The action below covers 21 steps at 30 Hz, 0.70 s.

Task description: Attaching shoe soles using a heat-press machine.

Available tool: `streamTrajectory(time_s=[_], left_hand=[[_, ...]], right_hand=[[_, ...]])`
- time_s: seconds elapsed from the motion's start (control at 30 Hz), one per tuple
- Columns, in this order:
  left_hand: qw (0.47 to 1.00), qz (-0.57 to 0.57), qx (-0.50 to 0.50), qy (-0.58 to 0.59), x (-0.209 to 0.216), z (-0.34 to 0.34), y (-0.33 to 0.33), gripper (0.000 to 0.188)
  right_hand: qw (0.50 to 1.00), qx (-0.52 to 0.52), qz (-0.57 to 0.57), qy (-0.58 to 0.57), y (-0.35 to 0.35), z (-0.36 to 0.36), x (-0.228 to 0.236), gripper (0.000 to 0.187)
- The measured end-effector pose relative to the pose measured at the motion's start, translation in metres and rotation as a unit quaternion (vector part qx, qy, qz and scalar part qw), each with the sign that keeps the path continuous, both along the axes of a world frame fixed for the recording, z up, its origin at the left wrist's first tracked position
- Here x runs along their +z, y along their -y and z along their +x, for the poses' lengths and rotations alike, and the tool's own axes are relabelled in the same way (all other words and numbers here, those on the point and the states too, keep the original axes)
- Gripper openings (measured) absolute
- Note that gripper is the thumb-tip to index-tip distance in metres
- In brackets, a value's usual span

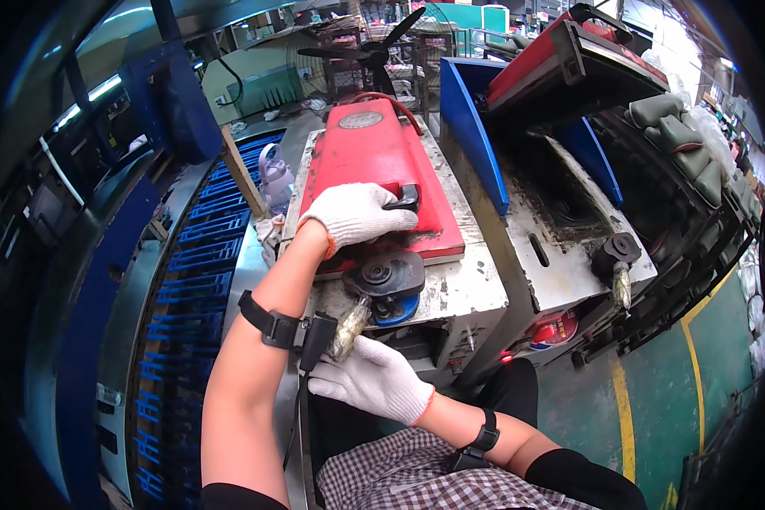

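My left hand (357, 214), in a white knit glove, reaches over the red lid (374, 144) of a machine. Its fingers are closed about the black handle (406, 198) at the lid's front. Below the lid sits a dark round latch (381, 274) with a lever handle (348, 327) wrapped in yellowish tape. My right hand (370, 382), gloved the same way, is just below that wrapped handle. Its fingers are stretched out and its thumb is apart, near the handle's lower end. Whether it touches the handle I cannot tell.
On the right stands a second machine, its red lid (582, 68) raised between blue side plates (476, 127). Its own latch (620, 249) sticks out in front. Blue slatted rollers (200, 246) run along the left, beside a clear bottle (275, 178). A black fan (374, 55) stands behind.
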<state>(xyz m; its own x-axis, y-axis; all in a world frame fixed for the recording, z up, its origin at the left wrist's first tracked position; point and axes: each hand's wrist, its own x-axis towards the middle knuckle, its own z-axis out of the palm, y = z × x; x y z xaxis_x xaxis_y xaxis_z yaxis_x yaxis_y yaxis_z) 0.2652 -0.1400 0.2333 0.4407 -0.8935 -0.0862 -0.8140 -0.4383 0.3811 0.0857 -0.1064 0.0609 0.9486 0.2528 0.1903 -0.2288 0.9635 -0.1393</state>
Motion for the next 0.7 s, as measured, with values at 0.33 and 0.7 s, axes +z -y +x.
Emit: streamTrajectory(time_s=[0.33,0.7], left_hand=[[0.997,-0.043,0.000,0.060,-0.012,0.001,-0.002,0.055],[0.997,-0.040,0.005,0.065,-0.009,-0.004,0.000,0.055]], right_hand=[[0.990,-0.039,0.132,0.022,0.079,-0.055,-0.009,0.051],[0.358,-0.600,-0.711,0.072,0.109,-0.067,0.059,0.045]])
